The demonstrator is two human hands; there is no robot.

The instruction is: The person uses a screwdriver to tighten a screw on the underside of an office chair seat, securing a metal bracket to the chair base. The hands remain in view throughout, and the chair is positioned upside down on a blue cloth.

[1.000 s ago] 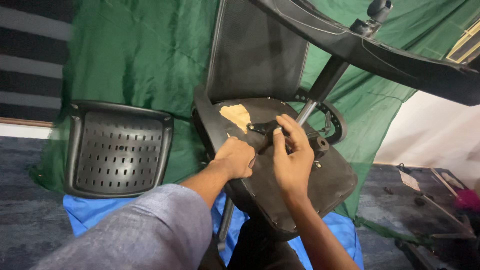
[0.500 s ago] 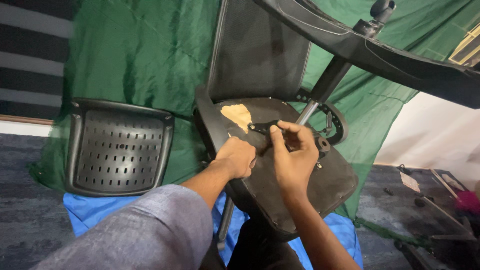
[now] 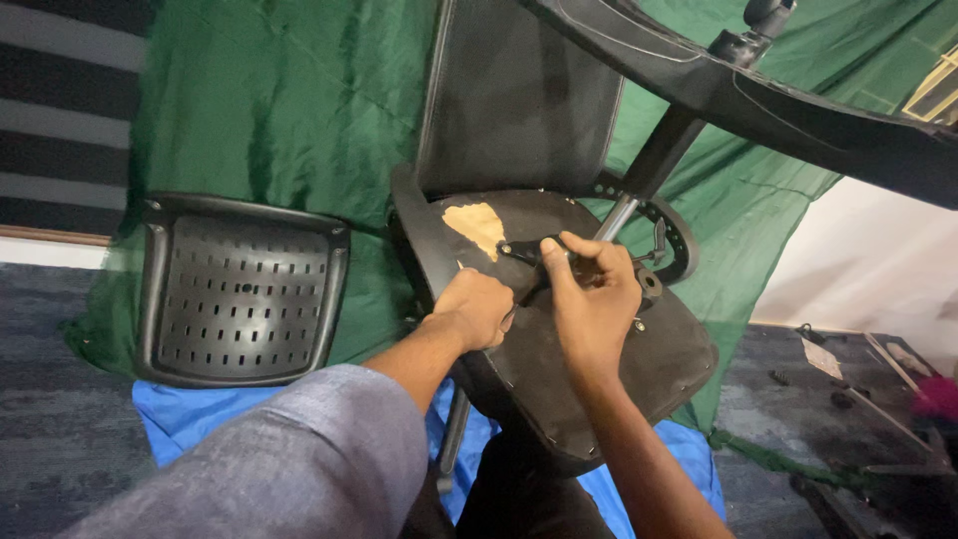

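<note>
Green cloth hangs behind, perforated black backrest leans on it at left, upturned chair seat tilts center w/ left hand fisted on its left edge, right hand pinching black lever near seat's top edge.
</note>
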